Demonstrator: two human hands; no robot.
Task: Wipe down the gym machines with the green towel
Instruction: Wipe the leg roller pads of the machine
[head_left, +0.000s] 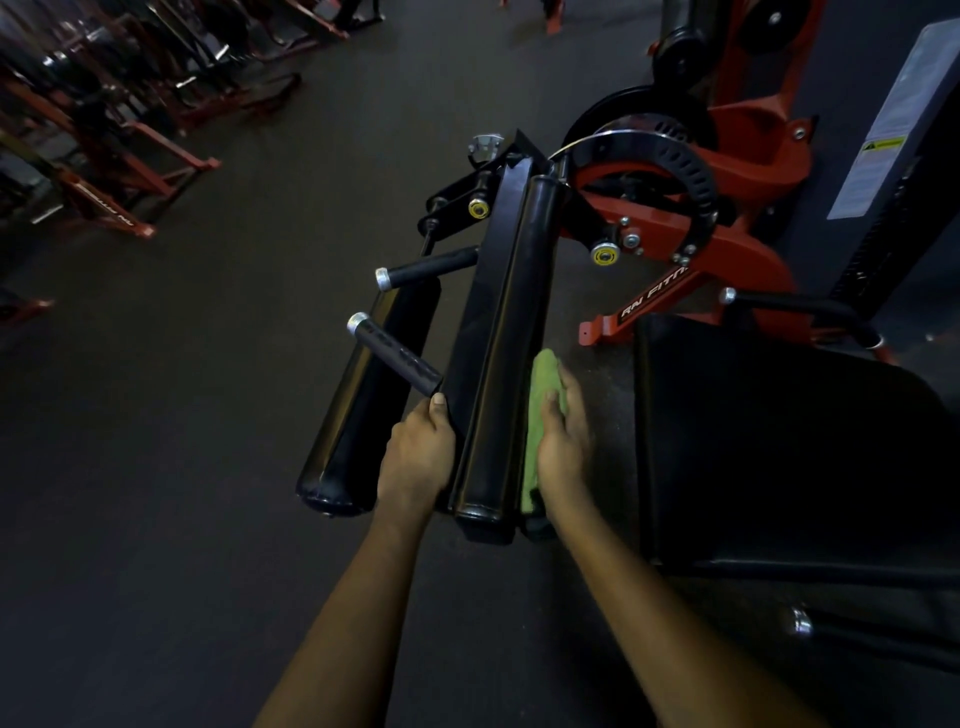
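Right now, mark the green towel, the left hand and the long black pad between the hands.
green towel (545, 376): head view, upper part of the cloth.
left hand (415, 457): head view, back of the hand.
black pad (483, 332): head view, mid-length of its top face.

White letters "RN FITN" run along a red frame strut of the gym machine; the end of the word is hidden. White lettering on a red floor bar at the left is too blurred to read. A warning label with a yellow strip, on the grey shroud, has print too small to read.
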